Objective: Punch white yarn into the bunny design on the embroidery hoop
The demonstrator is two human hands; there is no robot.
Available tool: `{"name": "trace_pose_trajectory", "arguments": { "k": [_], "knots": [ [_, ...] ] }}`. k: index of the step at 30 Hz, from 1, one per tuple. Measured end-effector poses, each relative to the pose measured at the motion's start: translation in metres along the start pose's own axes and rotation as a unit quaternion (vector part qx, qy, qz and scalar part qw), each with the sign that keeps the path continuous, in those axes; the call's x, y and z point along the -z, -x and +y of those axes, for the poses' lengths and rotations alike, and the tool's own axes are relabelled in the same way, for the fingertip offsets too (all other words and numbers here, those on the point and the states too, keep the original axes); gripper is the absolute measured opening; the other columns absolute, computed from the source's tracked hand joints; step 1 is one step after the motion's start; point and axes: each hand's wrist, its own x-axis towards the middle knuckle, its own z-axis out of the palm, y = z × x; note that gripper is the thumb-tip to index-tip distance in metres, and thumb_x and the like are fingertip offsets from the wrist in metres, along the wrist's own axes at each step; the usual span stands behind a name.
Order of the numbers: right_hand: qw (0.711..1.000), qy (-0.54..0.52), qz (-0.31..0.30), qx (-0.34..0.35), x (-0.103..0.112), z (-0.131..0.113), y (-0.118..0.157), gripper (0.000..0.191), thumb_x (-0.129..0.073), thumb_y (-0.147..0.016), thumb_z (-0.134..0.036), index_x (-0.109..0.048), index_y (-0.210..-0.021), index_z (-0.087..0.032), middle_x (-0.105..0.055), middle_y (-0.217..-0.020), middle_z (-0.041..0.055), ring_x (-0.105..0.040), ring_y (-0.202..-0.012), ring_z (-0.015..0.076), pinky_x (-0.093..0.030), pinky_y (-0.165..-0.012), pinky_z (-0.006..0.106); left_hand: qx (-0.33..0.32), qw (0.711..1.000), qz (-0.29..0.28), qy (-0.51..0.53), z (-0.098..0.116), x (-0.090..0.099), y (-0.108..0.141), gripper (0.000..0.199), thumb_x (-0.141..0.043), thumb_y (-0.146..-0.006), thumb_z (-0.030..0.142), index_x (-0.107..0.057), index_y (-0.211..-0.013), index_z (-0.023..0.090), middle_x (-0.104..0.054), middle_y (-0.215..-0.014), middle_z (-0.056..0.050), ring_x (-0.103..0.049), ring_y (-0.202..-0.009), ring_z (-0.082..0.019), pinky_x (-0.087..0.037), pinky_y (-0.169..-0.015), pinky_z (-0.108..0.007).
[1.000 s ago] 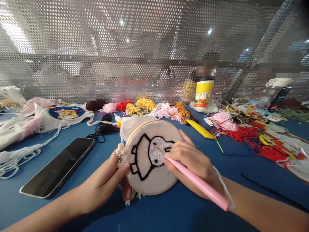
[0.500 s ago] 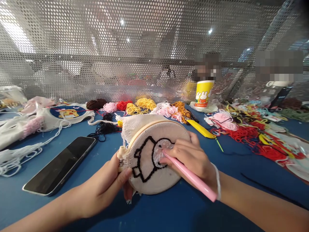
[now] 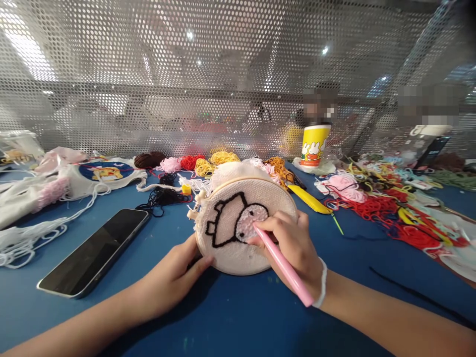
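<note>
My left hand (image 3: 178, 277) is closed on the lower left rim of a round embroidery hoop (image 3: 232, 263), thumb in front and fingers behind. White cloth is stretched in it, with a black yarn outline of a figure and a pale pink filled patch (image 3: 246, 229) with two dark spots. My right hand (image 3: 292, 245) grips a pink punch needle (image 3: 286, 270); its tip end meets the cloth at the pale patch and is hidden by fingers. Some right fingers reach round the hoop's right edge. The hoop's screw (image 3: 197, 206) sticks out at the upper left.
A phone (image 3: 94, 255) lies on the blue table (image 3: 230, 322) at left, near white yarn (image 3: 22, 243). Several yarn bundles line the back. A yellow cutter (image 3: 308, 200), a paper cup (image 3: 315, 146) and tangled red yarn (image 3: 375, 210) are at right.
The hoop has moved up and away and turned clockwise. My left hand now grips lower on the rim, clear of the screw. The pink punch needle shifted slightly left; more of the pale patch shows.
</note>
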Motion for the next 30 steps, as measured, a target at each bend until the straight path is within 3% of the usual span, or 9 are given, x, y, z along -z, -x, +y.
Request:
{"name": "trace_pose_trajectory", "arguments": {
  "k": [3,8,13,18,22,26,30],
  "knots": [
    [0.998,-0.036,-0.025,-0.034,0.002,-0.003,0.003,0.006,-0.054,-0.074,-0.015,-0.049,-0.078,-0.016,-0.055,-0.061,-0.0019,-0.052,-0.060,0.0136,-0.028,-0.067,0.032,-0.008,0.999,0.027,-0.015,0.001,0.001,0.002,0.027,-0.038,-0.082,0.029,-0.046,-0.106,0.021,-0.057,-0.105,-0.003,-0.048,-0.099,-0.020,-0.039,-0.085,-0.029],
    [0.990,-0.095,-0.067,-0.075,0.001,-0.010,0.008,0.016,-0.052,-0.072,-0.010,-0.049,-0.087,-0.016,-0.057,-0.069,0.0001,-0.054,-0.067,0.0145,-0.031,-0.068,0.031,-0.002,0.988,0.150,-0.048,-0.002,0.006,0.004,0.033,-0.032,-0.084,0.033,-0.042,-0.112,0.020,-0.055,-0.104,-0.004,-0.049,-0.092,-0.019,-0.040,-0.080,-0.029],
    [0.993,-0.102,-0.062,-0.028,0.004,-0.014,0.004,0.013,-0.052,-0.072,-0.013,-0.050,-0.085,-0.016,-0.059,-0.066,-0.0024,-0.054,-0.059,0.0115,-0.020,-0.088,0.044,-0.007,0.980,0.187,-0.061,0.004,0.010,0.005,0.041,-0.031,-0.083,0.039,-0.040,-0.119,0.019,-0.053,-0.112,-0.005,-0.047,-0.098,-0.021,-0.036,-0.086,-0.029],
    [0.990,-0.121,-0.064,0.027,0.004,-0.011,0.004,0.011,-0.049,-0.072,-0.011,-0.050,-0.083,-0.014,-0.058,-0.066,0.0005,-0.051,-0.062,0.0128,-0.034,-0.074,0.035,0.003,0.983,0.184,-0.011,0.007,0.013,0.004,0.045,-0.033,-0.082,0.042,-0.041,-0.119,0.019,-0.052,-0.115,-0.005,-0.045,-0.104,-0.023,-0.033,-0.091,-0.031],
    [0.994,-0.090,-0.049,0.022,-0.002,-0.008,0.009,0.008,-0.047,-0.074,-0.010,-0.051,-0.080,-0.014,-0.055,-0.062,-0.0005,-0.049,-0.060,0.0125,-0.032,-0.066,0.031,0.041,0.981,0.165,0.089,0.003,0.011,0.000,0.045,-0.035,-0.081,0.043,-0.040,-0.119,0.020,-0.054,-0.112,-0.006,-0.048,-0.101,-0.023,-0.040,-0.084,-0.033],
    [0.996,-0.070,-0.047,0.003,-0.007,-0.005,0.012,0.006,-0.048,-0.075,-0.011,-0.052,-0.077,-0.015,-0.054,-0.061,-0.0011,-0.048,-0.059,0.0124,-0.031,-0.063,0.030,0.090,0.972,0.103,0.190,0.000,0.005,-0.002,0.044,-0.033,-0.081,0.044,-0.044,-0.114,0.015,-0.058,-0.104,-0.007,-0.052,-0.095,-0.023,-0.043,-0.082,-0.035],
    [0.996,-0.078,-0.047,-0.007,-0.006,-0.004,0.012,0.006,-0.050,-0.075,-0.013,-0.052,-0.080,-0.015,-0.057,-0.063,-0.0010,-0.050,-0.060,0.0125,-0.032,-0.065,0.031,0.071,0.993,0.068,0.067,0.000,0.002,0.000,0.047,-0.051,-0.073,0.038,-0.043,-0.114,0.016,-0.052,-0.115,-0.008,-0.045,-0.106,-0.025,-0.035,-0.092,-0.036]
  ]
}}
